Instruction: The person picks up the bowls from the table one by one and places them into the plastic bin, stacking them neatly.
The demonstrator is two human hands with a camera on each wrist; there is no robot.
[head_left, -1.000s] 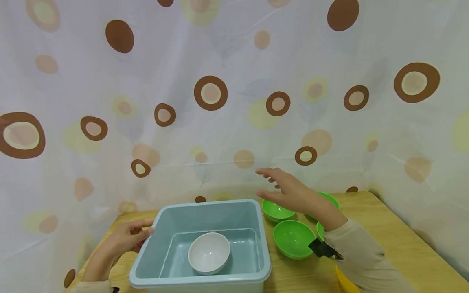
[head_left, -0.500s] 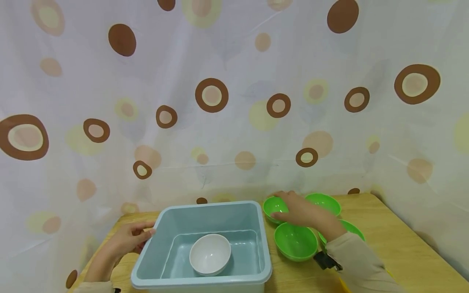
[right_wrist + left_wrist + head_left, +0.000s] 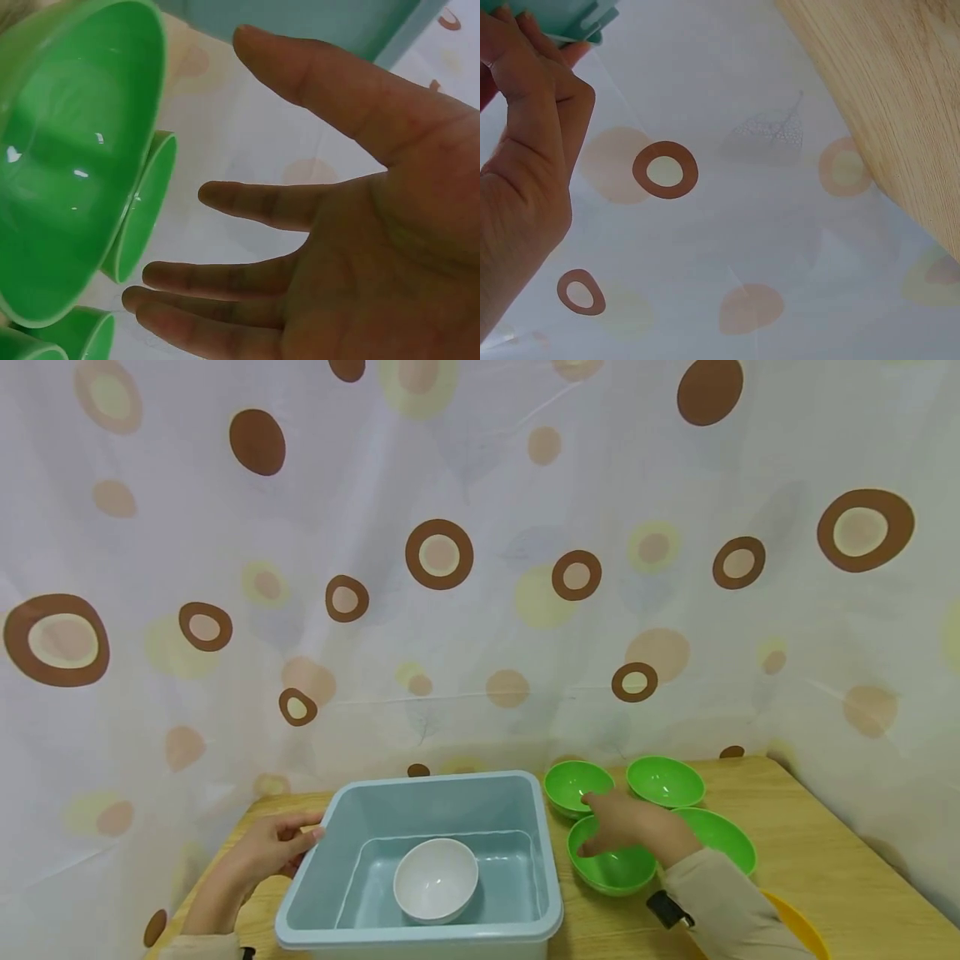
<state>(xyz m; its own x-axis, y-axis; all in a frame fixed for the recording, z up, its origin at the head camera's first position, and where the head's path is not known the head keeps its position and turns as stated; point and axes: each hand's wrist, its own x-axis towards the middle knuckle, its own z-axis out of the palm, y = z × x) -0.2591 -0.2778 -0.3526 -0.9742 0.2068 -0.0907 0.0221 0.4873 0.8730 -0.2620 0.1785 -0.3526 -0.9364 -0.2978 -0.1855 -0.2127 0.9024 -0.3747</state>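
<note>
My left hand (image 3: 262, 850) pinches the left rim of a light blue plastic basin (image 3: 420, 934) between thumb and bent fingers. Inside the basin sits one white bowl (image 3: 437, 881). My right hand (image 3: 637, 827) hovers over the front left green bowl (image 3: 615, 875), hiding part of it. In the right wrist view its fingers (image 3: 262, 204) are spread and straight, with nothing in them, facing a large green bowl (image 3: 67, 172). In the left wrist view, a corner of the basin (image 3: 574, 19) shows above the knuckles.
More green bowls stand behind and beside: back left (image 3: 576, 783), back right (image 3: 663, 781) and right (image 3: 716, 839). Part of a yellow thing (image 3: 798, 927) shows under the right sleeve. A dotted curtain (image 3: 480, 635) hangs along the back of the wooden table (image 3: 825, 868).
My right hand has come down from above the back bowls and moved nearer, over the front left green bowl. The left hand stays at the basin rim.
</note>
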